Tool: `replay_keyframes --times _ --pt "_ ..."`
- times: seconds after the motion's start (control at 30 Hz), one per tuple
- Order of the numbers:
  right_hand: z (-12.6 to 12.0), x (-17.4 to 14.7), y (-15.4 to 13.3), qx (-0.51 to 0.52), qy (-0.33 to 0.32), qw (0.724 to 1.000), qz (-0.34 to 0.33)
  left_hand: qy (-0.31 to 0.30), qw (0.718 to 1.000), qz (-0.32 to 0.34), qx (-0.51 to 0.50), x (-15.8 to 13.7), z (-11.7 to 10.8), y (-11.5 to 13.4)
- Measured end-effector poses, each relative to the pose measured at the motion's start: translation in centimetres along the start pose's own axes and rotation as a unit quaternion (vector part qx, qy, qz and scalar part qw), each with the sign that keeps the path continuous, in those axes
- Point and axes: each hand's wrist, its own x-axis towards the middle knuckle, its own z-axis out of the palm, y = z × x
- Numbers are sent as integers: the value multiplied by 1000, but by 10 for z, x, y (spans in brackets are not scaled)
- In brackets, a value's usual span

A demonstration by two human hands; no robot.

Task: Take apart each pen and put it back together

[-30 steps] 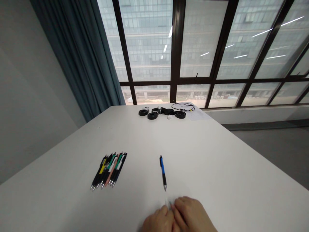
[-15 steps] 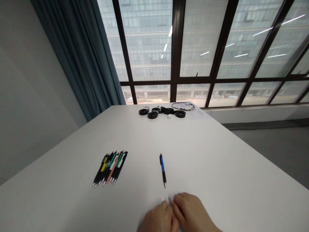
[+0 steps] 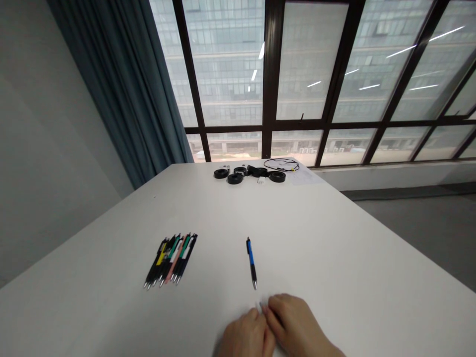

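Observation:
My left hand (image 3: 246, 335) and my right hand (image 3: 294, 320) are close together at the bottom of the head view, low over the white table (image 3: 334, 258). Both are closed, fingers curled and touching or nearly so. A thin greyish tip (image 3: 261, 305) pokes out between the fingertips, with a faint pale streak beside it. The rest of that thing is hidden, and its kind cannot be made out. Just beyond the hands lies a blue and black pen (image 3: 251, 263), its silver point facing me. Neither hand touches this pen.
Several pens (image 3: 171, 260), with black, yellow, green, white and pink parts, lie side by side on the left. At the far end sit several black rings (image 3: 235, 178), a looped black cable (image 3: 281, 164) and a paper sheet (image 3: 307, 177). A blue curtain (image 3: 126, 89) hangs beside the windows.
The view has shifted very slightly. Both hands stay together in nearly the same pose, and the pens have not moved on the table.

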Motion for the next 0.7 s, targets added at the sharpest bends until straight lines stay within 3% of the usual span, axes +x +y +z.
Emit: replay_keyframes --times 0.37,0.7 --pt "-25 36 -18 -57 10 997 46 12 1000 -10 19 2 -10 1" --pt "-8 57 -28 -91 12 995 44 24 996 -85 -3 7 -27 -12"
